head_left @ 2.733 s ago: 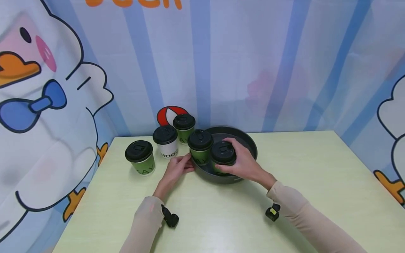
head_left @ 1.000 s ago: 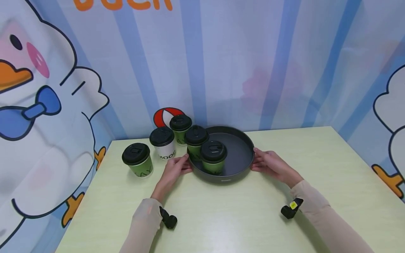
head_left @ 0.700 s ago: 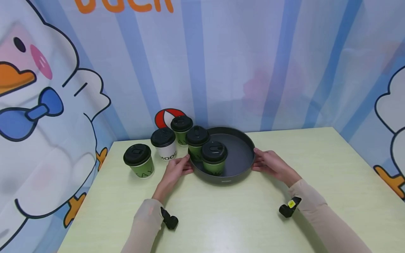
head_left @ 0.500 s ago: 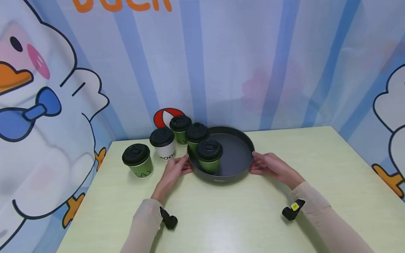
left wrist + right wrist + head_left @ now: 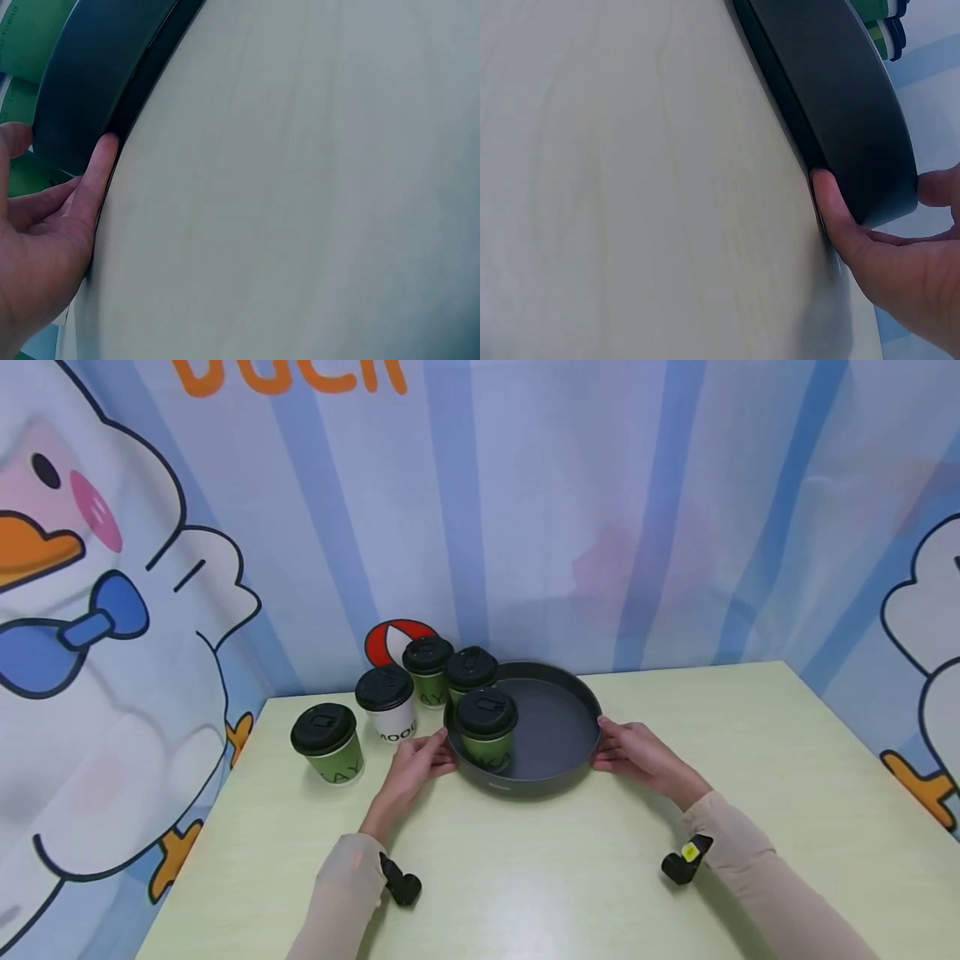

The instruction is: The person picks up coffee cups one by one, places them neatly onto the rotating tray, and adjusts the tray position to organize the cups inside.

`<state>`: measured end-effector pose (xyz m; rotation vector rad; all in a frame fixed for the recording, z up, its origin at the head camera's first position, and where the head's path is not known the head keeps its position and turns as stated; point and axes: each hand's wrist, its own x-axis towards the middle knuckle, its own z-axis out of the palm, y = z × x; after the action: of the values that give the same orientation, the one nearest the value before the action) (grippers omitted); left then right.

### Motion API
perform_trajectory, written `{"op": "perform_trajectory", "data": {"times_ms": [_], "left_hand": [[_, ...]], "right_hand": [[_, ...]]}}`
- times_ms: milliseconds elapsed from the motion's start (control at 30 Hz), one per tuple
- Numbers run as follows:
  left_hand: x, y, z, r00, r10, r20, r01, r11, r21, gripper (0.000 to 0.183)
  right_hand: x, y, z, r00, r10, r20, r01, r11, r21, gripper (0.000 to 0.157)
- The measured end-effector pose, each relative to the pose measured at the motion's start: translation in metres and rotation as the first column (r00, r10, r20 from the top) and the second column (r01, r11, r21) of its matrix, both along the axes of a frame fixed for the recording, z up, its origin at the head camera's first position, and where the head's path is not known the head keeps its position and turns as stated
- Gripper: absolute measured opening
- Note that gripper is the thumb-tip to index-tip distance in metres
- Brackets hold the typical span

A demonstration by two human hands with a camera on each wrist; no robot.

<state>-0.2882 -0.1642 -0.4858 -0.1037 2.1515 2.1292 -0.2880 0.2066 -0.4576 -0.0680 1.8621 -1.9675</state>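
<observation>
A round dark grey pan with a low wall stands at the back of the table. My left hand grips its left side and my right hand its right side. Inside, toward the left wall, are two upright green paper cups with black lids: a front cup and a rear cup partly hidden behind it. In the left wrist view, the thumb is at the rim of the pan and a fingertip at its bottom edge. The right wrist view shows a similar grip on the pan.
Left of the pan stand a white lidded cup, a green lidded cup and, farther back, another green lidded cup. The pale table ends at a blue striped backdrop close behind the pan.
My right hand has let go of the front cup and taken the pan's right side. The pan has turned clockwise seen from above, carrying its cups left and back. My left hand stays put.
</observation>
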Motion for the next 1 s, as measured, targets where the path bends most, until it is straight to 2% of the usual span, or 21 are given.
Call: {"op": "perform_trajectory", "data": {"times_ms": [100, 333, 400, 567, 667, 900, 1000], "left_hand": [[0.0, 0.001, -0.001, 1.0, -0.001, 0.004, 0.001, 1.0, -0.003, 0.047], [0.001, 0.001, 0.0, 1.0, -0.009, -0.005, 0.009, 1.0, 0.004, 0.048], [0.001, 0.001, 0.0, 1.0, -0.012, -0.006, 0.012, 1.0, 0.002, 0.048], [0.0, 0.001, 0.0, 1.0, -0.01, 0.001, 0.01, 1.0, 0.001, 0.047], [-0.001, 0.002, 0.0, 1.0, -0.012, 0.008, 0.012, 1.0, 0.006, 0.047], [-0.001, 0.002, -0.001, 1.0, -0.017, 0.004, 0.017, 1.0, 0.01, 0.047], [-0.001, 0.002, -0.001, 1.0, -0.009, 0.004, 0.009, 1.0, 0.006, 0.046]], "right_hand": [[0.002, 0.002, -0.002, 1.0, 0.018, 0.01, -0.018, 1.0, -0.02, 0.049], [0.004, 0.013, -0.002, 0.985, 0.156, 0.069, -0.155, 0.988, -0.007, 0.048], [0.004, 0.013, -0.001, 0.985, 0.156, 0.068, -0.157, 0.988, 0.005, 0.051], [0.002, 0.006, -0.002, 0.997, 0.072, 0.006, -0.072, 0.997, -0.011, 0.058], [0.002, 0.005, -0.004, 0.999, 0.05, -0.013, -0.051, 0.998, -0.028, 0.057], [0.003, 0.012, -0.004, 0.993, 0.12, 0.018, -0.12, 0.993, -0.016, 0.052], [0.003, 0.011, -0.004, 0.996, 0.092, 0.017, -0.091, 0.995, -0.031, 0.057]]}}
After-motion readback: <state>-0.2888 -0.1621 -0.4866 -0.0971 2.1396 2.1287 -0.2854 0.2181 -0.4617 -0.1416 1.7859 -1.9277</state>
